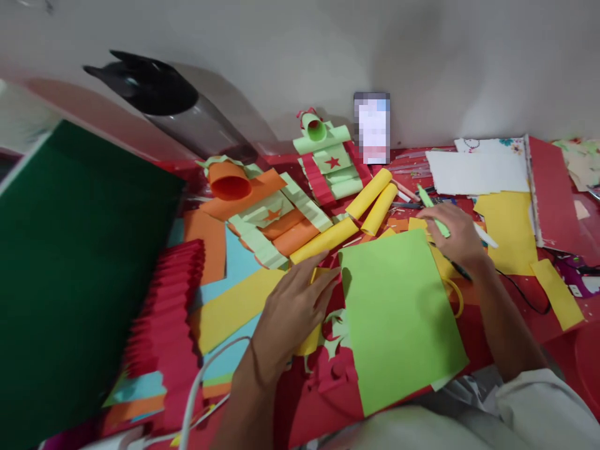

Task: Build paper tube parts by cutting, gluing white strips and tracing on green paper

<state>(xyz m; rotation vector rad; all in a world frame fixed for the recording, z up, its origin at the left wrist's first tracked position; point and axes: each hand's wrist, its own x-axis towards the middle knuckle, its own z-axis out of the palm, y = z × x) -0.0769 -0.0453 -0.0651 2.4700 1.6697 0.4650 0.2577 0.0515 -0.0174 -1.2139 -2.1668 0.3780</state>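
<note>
A light green sheet of paper point(403, 312) lies at the table's front edge, slightly turned. Just left of it, my left hand point(300, 303) rests palm down over yellow and red paper, its fingers stretched toward the sheet's edge. Above the sheet's top right corner, my right hand point(454, 234) is closed on a light green marker point(429, 203), which slants between the fingers. Behind my left hand are yellow paper tubes point(368, 197). Two paper figures of rolled tubes and pleated strips stand further back: an orange and green one point(272, 215) and a green and red one point(332, 159).
A dark green board point(79, 269) rises at the left, near a bottle with a black cap point(164, 87). Pleated red paper point(169, 331) and a white cable point(190, 400) lie at front left. A phone point(372, 128) leans on the wall. Yellow paper point(509, 231) lies right.
</note>
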